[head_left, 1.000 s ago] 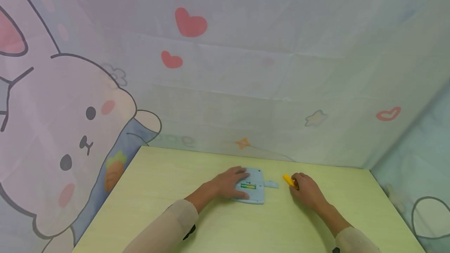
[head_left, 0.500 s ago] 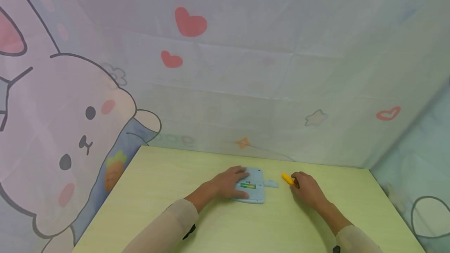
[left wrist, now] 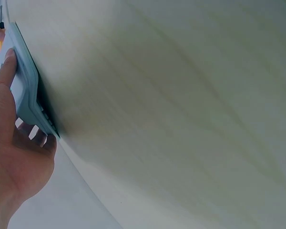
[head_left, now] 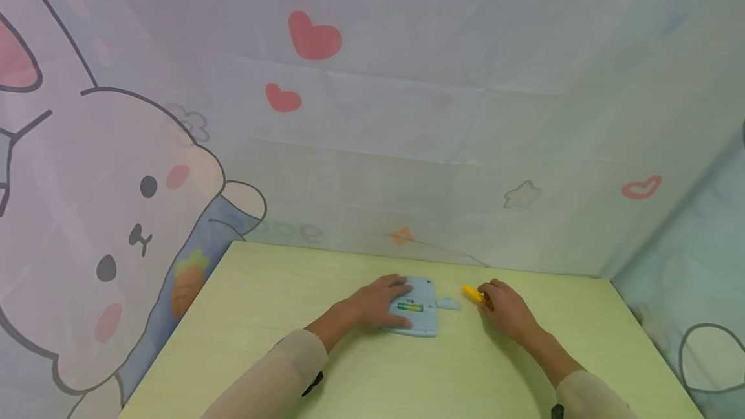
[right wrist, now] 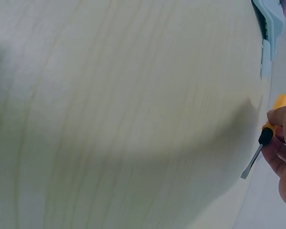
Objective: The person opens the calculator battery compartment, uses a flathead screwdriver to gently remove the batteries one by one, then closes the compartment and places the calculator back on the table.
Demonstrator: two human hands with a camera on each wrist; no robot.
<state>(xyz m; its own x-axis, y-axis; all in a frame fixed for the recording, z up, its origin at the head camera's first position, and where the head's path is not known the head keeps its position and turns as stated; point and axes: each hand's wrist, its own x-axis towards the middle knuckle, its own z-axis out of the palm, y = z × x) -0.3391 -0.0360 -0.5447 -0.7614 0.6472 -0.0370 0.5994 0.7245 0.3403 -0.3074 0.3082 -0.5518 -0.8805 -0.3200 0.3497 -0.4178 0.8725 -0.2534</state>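
Note:
A light-blue flat device, shaped like a calculator, lies back up with a green-and-yellow battery in its uncovered slot. My left hand grips its left end, thumb along the near side and fingers over the far side. In the left wrist view the thumb lies on the device's back. A narrow light-blue piece sticks out at its right edge. To the right of that piece, my right hand holds a screwdriver by its yellow handle. The right wrist view shows its flat metal tip pointing away from the device.
Both hands work over a pale yellow-green wooden table. A cloth backdrop printed with a rabbit and hearts hangs behind its far edge, with another cloth at the right.
My right hand has shifted slightly left and away from me, bringing the screwdriver handle a little closer to the device. The left hand and the device keep their place.

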